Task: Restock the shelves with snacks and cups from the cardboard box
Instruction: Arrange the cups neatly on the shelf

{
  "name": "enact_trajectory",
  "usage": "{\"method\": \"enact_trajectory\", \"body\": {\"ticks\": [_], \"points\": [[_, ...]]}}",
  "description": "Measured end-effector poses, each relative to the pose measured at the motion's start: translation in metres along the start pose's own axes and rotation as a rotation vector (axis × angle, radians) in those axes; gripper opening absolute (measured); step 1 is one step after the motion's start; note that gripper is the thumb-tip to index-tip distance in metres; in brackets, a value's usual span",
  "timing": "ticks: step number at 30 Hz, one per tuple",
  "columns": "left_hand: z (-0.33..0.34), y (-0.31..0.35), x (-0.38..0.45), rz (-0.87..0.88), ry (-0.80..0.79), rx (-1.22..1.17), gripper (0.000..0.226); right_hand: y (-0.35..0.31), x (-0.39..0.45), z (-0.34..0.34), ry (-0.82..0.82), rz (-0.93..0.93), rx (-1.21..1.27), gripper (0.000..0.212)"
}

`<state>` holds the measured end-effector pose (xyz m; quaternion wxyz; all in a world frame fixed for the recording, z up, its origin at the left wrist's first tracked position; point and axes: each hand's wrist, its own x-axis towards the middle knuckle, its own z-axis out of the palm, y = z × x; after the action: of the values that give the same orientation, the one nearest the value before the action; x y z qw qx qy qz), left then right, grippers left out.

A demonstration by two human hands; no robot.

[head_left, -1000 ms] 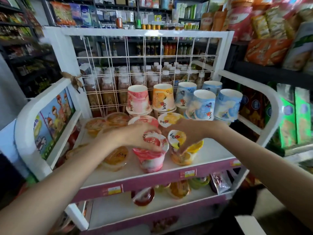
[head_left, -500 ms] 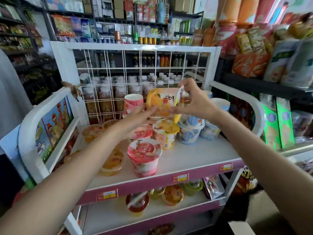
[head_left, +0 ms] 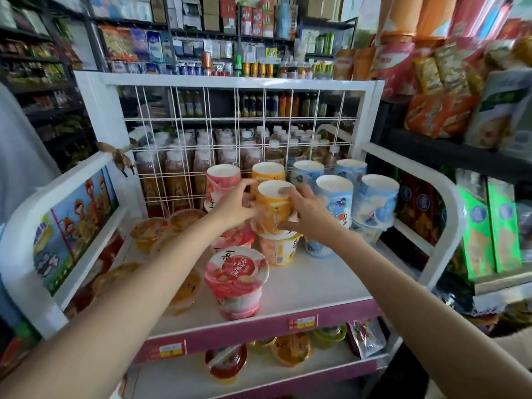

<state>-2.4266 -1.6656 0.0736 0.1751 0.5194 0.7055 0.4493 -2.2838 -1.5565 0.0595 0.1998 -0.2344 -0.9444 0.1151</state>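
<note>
Head view shows both hands closed on one inverted orange cup (head_left: 275, 207), which sits upside down on top of an upright orange cup (head_left: 278, 249) near the middle of the white shelf (head_left: 316, 286), toward its back edge. Left hand (head_left: 233, 208) wraps the cup's left side, fingers curled round the wall and one finger reaching up toward the pale base. Right hand (head_left: 305, 214) holds the right side, fingertips resting on the upturned base rim and thumb low against the wall near the seam between the two cups. Neither hand is spread wide; both are shaped to the cup. I judge this to be a light, sealed snack cup with a thin plastic wall and glossy wrap, so it will likely flex under a hard squeeze and could slip; the firmer spots to hold look like the base rim and the lid flange. A two-cup stack is top-heavy and may tip if nudged sideways. Just left stands a pink cup stack (head_left: 223, 185); to the right, blue cups (head_left: 335, 194) are stacked the same way. A pink cup (head_left: 236, 280) stands alone near the front edge, with jelly cups (head_left: 149, 230) along the left edge.
</note>
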Motion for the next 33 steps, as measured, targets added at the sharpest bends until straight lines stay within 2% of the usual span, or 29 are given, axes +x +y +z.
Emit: {"method": "enact_trajectory", "body": {"ticks": [5, 8, 10, 13, 17, 19, 22, 24, 26, 27, 29, 31, 33], "points": [[-0.017, -0.017, -0.031, -0.03, -0.342, 0.192, 0.057, 0.005, 0.009, -0.017, -0.065, -0.019, -0.211, 0.072], [-0.024, -0.009, -0.047, -0.068, -0.515, 0.334, 0.088, 0.001, 0.004, -0.021, -0.086, -0.038, -0.25, 0.074], [-0.019, -0.001, -0.056, -0.062, -0.604, 0.489, 0.087, -0.005, -0.003, -0.023, -0.039, -0.051, -0.192, 0.072], [-0.003, -0.003, -0.067, 0.039, -0.532, 0.7, 0.074, -0.015, -0.014, -0.02, 0.04, -0.093, -0.106, 0.061], [0.011, -0.016, -0.072, 0.091, -0.371, 0.71, 0.059, -0.016, -0.028, -0.011, 0.083, -0.124, -0.077, 0.05], [0.007, -0.018, -0.075, 0.098, -0.295, 0.54, 0.062, -0.015, -0.032, -0.008, 0.133, -0.152, -0.063, 0.047], [-0.019, -0.008, -0.074, 0.006, -0.209, 0.076, 0.051, -0.024, -0.037, -0.009, 0.217, -0.185, 0.132, 0.042], [-0.039, 0.003, -0.071, -0.095, -0.074, -0.154, 0.029, -0.036, -0.039, -0.009, 0.13, -0.156, 0.375, 0.047], [-0.052, 0.012, -0.067, -0.227, 0.05, -0.412, 0.01, -0.053, -0.039, -0.005, -0.038, -0.101, 0.609, 0.057], [-0.056, 0.016, -0.066, -0.265, 0.059, -0.531, 0.014, -0.06, -0.038, 0.0, -0.077, -0.097, 0.678, 0.064], [-0.059, 0.018, -0.066, -0.289, 0.006, -0.722, 0.029, -0.071, -0.035, 0.008, -0.055, -0.094, 0.803, 0.073], [-0.062, 0.016, -0.068, -0.299, -0.043, -0.849, 0.031, -0.08, -0.03, 0.008, 0.04, -0.058, 0.976, 0.066], [-0.066, 0.01, -0.068, -0.303, -0.024, -0.864, 0.025, -0.084, -0.019, -0.001, 0.146, 0.008, 1.03, 0.059]]}}
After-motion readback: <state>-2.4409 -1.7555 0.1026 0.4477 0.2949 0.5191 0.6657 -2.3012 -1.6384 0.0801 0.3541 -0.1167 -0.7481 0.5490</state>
